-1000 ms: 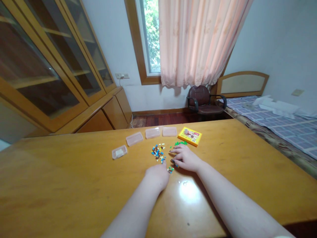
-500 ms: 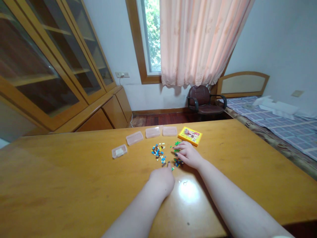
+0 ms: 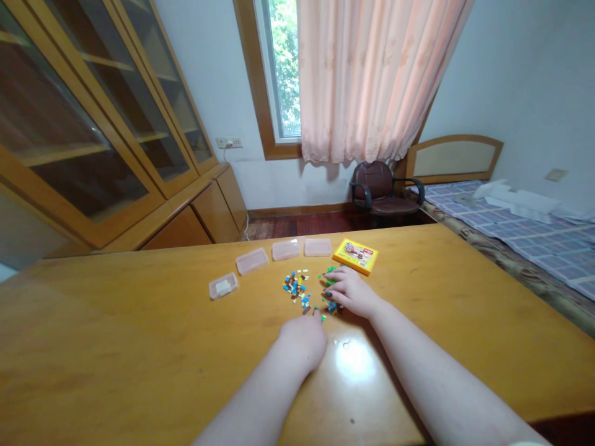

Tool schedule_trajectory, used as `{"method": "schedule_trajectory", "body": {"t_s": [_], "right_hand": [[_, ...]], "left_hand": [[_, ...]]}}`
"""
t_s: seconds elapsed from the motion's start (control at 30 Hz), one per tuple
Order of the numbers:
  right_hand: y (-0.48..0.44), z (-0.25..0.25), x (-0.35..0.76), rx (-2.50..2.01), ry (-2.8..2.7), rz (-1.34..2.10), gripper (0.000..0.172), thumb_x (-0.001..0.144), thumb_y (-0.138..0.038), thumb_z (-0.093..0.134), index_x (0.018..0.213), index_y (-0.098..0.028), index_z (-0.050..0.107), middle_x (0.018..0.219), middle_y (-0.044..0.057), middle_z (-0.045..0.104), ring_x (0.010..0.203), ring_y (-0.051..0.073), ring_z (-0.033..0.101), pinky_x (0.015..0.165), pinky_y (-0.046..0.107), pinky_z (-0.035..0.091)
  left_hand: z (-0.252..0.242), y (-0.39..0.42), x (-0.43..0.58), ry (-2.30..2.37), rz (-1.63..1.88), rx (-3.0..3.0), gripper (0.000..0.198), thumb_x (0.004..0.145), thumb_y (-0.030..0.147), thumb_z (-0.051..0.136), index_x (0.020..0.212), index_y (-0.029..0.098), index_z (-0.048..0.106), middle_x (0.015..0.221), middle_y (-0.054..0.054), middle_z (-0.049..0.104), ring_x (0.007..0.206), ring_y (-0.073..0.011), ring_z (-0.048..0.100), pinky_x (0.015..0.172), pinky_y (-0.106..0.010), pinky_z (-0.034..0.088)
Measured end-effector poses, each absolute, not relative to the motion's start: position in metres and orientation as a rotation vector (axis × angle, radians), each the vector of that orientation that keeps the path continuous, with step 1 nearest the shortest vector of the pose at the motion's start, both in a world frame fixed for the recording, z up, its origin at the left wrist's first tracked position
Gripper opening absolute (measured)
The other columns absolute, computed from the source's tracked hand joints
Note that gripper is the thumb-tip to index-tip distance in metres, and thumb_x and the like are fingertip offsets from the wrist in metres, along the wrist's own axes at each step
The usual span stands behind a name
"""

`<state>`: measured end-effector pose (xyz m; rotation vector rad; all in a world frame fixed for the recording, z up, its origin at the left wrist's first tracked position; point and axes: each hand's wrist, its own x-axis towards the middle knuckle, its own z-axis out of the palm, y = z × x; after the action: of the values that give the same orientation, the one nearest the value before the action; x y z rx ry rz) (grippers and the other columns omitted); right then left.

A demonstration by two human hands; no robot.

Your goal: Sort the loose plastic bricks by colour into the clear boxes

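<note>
Small toy building bricks lie in two loose groups on the wooden table (image 3: 139,347). My left hand (image 3: 304,339) rests low in front of them, its index finger stretched out beside a small green piece; its other fingers are curled from sight. A mixed pile of blue, brown, yellow and cream bricks (image 3: 294,285) is just beyond that fingertip. Over the right-hand group, my right hand (image 3: 351,291) reaches with spread fingers, palm down. Green bricks (image 3: 330,271) show past its fingertips, and blue bricks (image 3: 332,307) show below its thumb, partly covered.
Several shallow clear plastic trays curve along the far side; the leftmost tray (image 3: 211,291) holds a white item. A yellow box (image 3: 356,256) with a printed picture lies beyond my right hand. Past the table stand an armchair (image 3: 379,189), a bed (image 3: 525,217) and a glass-door cabinet (image 3: 125,124).
My right hand's fingers have shifted slightly over the right-hand bricks, uncovering a little more of them. My left hand stays nearly in place, with green now showing at its index fingertip.
</note>
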<state>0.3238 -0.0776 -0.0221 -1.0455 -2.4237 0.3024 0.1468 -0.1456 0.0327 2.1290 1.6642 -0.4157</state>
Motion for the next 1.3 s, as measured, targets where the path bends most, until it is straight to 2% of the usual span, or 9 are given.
{"method": "schedule_trajectory", "body": {"t_s": [0.13, 0.23, 0.3, 0.47, 0.6, 0.93, 1.07, 1.17, 1.3], "right_hand": [[-0.079, -0.022, 0.325, -0.978, -2.406, 0.358, 0.027, 0.090, -0.036, 0.049, 0.089, -0.025, 0.074, 0.119, 0.004, 0.063, 0.112, 0.023, 0.051, 0.099, 0.044, 0.034], [-0.080, -0.022, 0.325, -0.973, -2.446, 0.382, 0.027, 0.089, -0.038, 0.051, 0.083, -0.025, 0.074, 0.121, 0.004, 0.063, 0.113, 0.024, 0.051, 0.101, 0.045, 0.032], [-0.080, -0.022, 0.324, -0.983, -2.476, 0.379, 0.027, 0.089, -0.039, 0.052, 0.083, -0.025, 0.074, 0.123, 0.005, 0.062, 0.114, 0.024, 0.051, 0.101, 0.046, 0.032], [-0.080, -0.022, 0.322, -1.117, -2.467, 0.318, 0.028, 0.090, -0.040, 0.050, 0.096, -0.026, 0.073, 0.125, 0.007, 0.060, 0.117, 0.026, 0.048, 0.100, 0.047, 0.033], [-0.077, -0.024, 0.323, -1.221, -2.368, 0.244, 0.029, 0.090, -0.036, 0.048, 0.101, -0.024, 0.072, 0.122, 0.010, 0.060, 0.116, 0.026, 0.047, 0.099, 0.047, 0.033], [-0.074, -0.032, 0.323, -1.188, -2.312, 0.232, 0.033, 0.092, -0.035, 0.043, 0.096, -0.022, 0.072, 0.114, 0.009, 0.064, 0.110, 0.025, 0.051, 0.096, 0.043, 0.037], [-0.073, -0.031, 0.323, -1.187, -2.306, 0.218, 0.034, 0.092, -0.035, 0.042, 0.096, -0.021, 0.072, 0.113, 0.009, 0.065, 0.109, 0.024, 0.053, 0.097, 0.042, 0.037], [-0.074, -0.029, 0.322, -1.172, -2.339, 0.248, 0.033, 0.092, -0.036, 0.042, 0.097, -0.022, 0.073, 0.112, 0.008, 0.066, 0.108, 0.024, 0.053, 0.097, 0.042, 0.037], [-0.079, -0.025, 0.319, -1.095, -2.454, 0.364, 0.031, 0.092, -0.039, 0.045, 0.098, -0.026, 0.073, 0.119, 0.006, 0.063, 0.114, 0.023, 0.050, 0.101, 0.042, 0.033]], "left_hand": [[0.023, -0.135, 0.148, 1.694, -0.397, 2.132, 0.056, 0.085, 0.022, 0.037, 0.141, 0.015, 0.035, 0.117, -0.018, 0.063, 0.103, -0.0300, 0.063, 0.085, -0.043, 0.050], [0.020, -0.126, 0.143, 1.685, -0.313, 2.189, 0.060, 0.084, 0.022, 0.039, 0.143, 0.016, 0.029, 0.120, -0.018, 0.062, 0.105, -0.0298, 0.062, 0.086, -0.043, 0.050], [0.022, -0.124, 0.140, 1.695, -0.269, 2.202, 0.059, 0.083, 0.022, 0.040, 0.142, 0.017, 0.033, 0.121, -0.017, 0.062, 0.106, -0.0295, 0.061, 0.087, -0.043, 0.050], [0.036, -0.138, 0.140, 1.630, -0.299, 2.220, 0.045, 0.085, 0.024, 0.036, 0.127, 0.021, 0.053, 0.114, -0.015, 0.065, 0.103, -0.0296, 0.063, 0.085, -0.043, 0.050], [0.042, -0.148, 0.144, 1.535, -0.406, 2.237, 0.043, 0.084, 0.022, 0.035, 0.120, 0.021, 0.060, 0.111, -0.016, 0.067, 0.100, -0.0307, 0.064, 0.084, -0.044, 0.051], [0.020, -0.128, 0.143, 1.644, -0.427, 2.177, 0.060, 0.086, 0.024, 0.038, 0.144, 0.019, 0.028, 0.120, -0.018, 0.062, 0.108, -0.0305, 0.061, 0.087, -0.043, 0.049], [0.013, -0.118, 0.137, 1.658, -0.311, 2.205, 0.064, 0.083, 0.024, 0.044, 0.145, 0.020, 0.027, 0.120, -0.016, 0.063, 0.106, -0.0282, 0.062, 0.086, -0.038, 0.049], [0.014, -0.115, 0.133, 1.729, -0.262, 2.166, 0.063, 0.083, 0.022, 0.041, 0.145, 0.018, 0.026, 0.117, -0.017, 0.064, 0.102, -0.0275, 0.063, 0.083, -0.037, 0.049], [0.018, -0.118, 0.132, 1.738, -0.280, 2.161, 0.054, 0.084, 0.022, 0.039, 0.138, 0.017, 0.039, 0.119, -0.017, 0.063, 0.105, -0.0285, 0.062, 0.086, -0.039, 0.049]]}}
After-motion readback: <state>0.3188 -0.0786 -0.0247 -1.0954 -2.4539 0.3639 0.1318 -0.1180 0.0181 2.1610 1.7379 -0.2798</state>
